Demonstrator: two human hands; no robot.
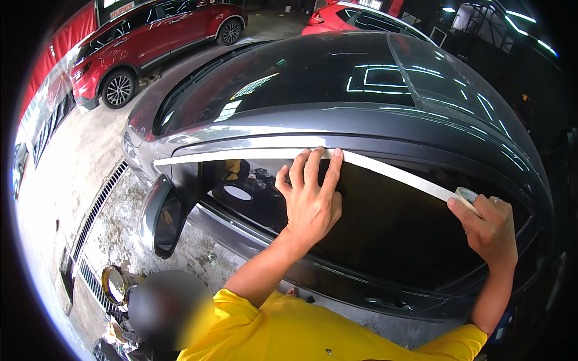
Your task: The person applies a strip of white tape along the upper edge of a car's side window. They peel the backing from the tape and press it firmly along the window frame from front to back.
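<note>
A strip of white masking tape (397, 174) runs along the upper edge of the side windows of a grey car (241, 136). My left hand (316, 204) is open, its fingers stretched and apart, with the fingertips pressing on the strip near its middle. To the right, my right hand (494, 231) grips the masking tape roll (466, 195), and the strip stretches from that roll back to my left fingers. The strip's far left end reaches the front of the window frame, above the side mirror (164, 216). My right palm's hold on the roll is partly hidden.
The dark side window (397, 228) lies below the strip. A red car (156, 36) stands at the far left, another red car (355, 17) behind. A floor drain grate (99, 204), an open can (114, 284) and a blurred dark round shape (168, 310) are at the lower left.
</note>
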